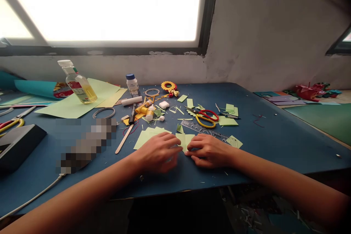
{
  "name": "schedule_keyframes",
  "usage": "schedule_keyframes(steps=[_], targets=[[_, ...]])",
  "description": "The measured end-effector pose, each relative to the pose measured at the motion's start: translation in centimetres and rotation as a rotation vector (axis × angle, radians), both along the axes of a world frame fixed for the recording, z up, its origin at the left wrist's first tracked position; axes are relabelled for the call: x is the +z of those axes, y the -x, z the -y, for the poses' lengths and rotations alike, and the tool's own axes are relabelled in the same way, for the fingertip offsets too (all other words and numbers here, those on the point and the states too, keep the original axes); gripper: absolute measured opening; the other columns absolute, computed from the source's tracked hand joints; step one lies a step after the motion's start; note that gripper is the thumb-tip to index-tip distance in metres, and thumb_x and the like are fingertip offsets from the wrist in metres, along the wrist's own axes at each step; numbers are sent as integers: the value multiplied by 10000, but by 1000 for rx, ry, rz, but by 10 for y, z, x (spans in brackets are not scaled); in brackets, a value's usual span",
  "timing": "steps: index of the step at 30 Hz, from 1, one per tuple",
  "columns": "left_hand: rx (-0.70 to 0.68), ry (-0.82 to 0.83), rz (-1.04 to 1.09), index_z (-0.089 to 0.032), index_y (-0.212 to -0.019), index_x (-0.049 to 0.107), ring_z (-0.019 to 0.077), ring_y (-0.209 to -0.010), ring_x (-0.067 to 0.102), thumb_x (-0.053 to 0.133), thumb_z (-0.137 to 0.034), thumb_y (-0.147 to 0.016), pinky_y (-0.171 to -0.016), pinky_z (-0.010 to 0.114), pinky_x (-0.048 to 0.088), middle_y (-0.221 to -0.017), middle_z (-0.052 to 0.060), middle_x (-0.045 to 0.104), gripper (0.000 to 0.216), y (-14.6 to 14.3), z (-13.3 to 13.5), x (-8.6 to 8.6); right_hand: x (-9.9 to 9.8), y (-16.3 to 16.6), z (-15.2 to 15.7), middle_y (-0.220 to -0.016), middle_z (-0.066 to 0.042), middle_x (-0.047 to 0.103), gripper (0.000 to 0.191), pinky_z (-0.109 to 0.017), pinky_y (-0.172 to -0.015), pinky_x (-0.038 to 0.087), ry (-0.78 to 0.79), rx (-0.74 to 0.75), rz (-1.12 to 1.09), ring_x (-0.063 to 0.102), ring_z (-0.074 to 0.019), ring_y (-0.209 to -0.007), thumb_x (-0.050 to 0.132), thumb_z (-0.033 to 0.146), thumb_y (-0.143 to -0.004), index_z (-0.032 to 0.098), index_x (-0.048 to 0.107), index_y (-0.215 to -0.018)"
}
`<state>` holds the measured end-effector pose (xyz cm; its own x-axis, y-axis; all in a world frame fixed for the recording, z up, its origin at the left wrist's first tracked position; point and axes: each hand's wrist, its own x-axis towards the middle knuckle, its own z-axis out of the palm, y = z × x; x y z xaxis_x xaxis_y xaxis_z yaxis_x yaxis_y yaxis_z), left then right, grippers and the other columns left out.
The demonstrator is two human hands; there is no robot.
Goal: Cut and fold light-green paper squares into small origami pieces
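Note:
Both my hands rest close together on a blue table, pressing on a small piece of light green paper. My left hand has its fingers curled down onto the paper's left side. My right hand pinches the paper's right edge with bent fingers. A larger light green sheet lies under and just behind my left hand. A clear ruler lies just beyond my right hand.
Scissors with red and yellow handles lie behind the ruler among green paper scraps. A wooden stick, glue bottles, an oil bottle, a paper flower and a large green sheet lie further back. A black box sits left.

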<state>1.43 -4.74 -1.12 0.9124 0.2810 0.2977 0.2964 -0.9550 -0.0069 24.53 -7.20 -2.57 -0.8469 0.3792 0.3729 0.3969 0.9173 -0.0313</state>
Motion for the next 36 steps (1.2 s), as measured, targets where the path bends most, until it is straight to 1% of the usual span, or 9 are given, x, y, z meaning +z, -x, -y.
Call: schedule_keyframes(steps=[4,12,14,17,20,24,27,31,36], targets=[[-32,23,-58,-163,-893,654,182,-817,567,457,-177,-819,-800,311,462,-822,73,626,211,-5,5,-5,-1,-1,0,-800,-54,642,258,-311,-662,398,-1,-5,15,514,-156,-702,453,211,-896,175,705,-849],[78,-55,-59,-149,-773,676,202,-802,551,459,-219,-831,-774,339,474,-740,81,603,235,-6,-3,0,-2,-1,1,-787,-60,630,246,-307,-662,405,31,-5,0,509,-154,-680,467,210,-883,170,710,-892],[113,-30,-30,-154,-764,678,202,-800,557,460,-231,-841,-771,341,474,-740,80,611,244,-6,-5,0,-1,-1,1,-793,-63,628,243,-311,-675,420,66,-13,-7,520,-155,-684,475,208,-877,170,712,-914],[193,79,24,-158,-778,665,206,-850,568,500,-304,-850,-797,340,475,-819,81,632,231,-5,-8,-2,1,-4,-1,-865,-74,626,235,-299,-718,457,208,-45,-68,564,-155,-752,489,209,-881,176,711,-951],[286,200,63,-160,-841,633,217,-947,568,543,-381,-843,-834,343,477,-976,89,630,239,-7,-14,-5,0,-10,-9,-959,-85,620,227,-293,-784,486,322,-169,-248,595,-168,-870,509,244,-893,184,701,-998],[373,298,38,-169,-985,603,251,-1026,565,597,-428,-805,-866,389,472,-1083,98,618,315,-14,-22,-4,-5,-16,-21,-1102,-116,613,315,-393,-915,463,296,-429,-299,578,-234,-1029,565,310,-865,181,638,-1143],[386,380,5,-176,-1049,593,249,-983,592,656,-383,-760,-836,376,481,-1070,87,634,361,-21,-27,2,-7,-16,-24,-1144,-137,614,413,-431,-936,449,320,-465,-218,560,-265,-1075,612,334,-832,160,595,-1206],[379,485,-23,-168,-1069,607,214,-864,620,708,-279,-707,-743,307,492,-973,60,660,391,-29,-33,10,-4,-11,-23,-1063,-121,645,407,-400,-883,477,404,-448,-214,591,-239,-987,634,263,-815,148,592,-1204],[352,446,-38,-179,-960,680,184,-796,620,628,-202,-776,-704,265,473,-897,42,658,192,-31,-37,11,-2,-8,-22,-946,-78,659,320,-330,-783,504,401,-413,-246,614,-198,-867,641,178,-798,176,648,-1117]])
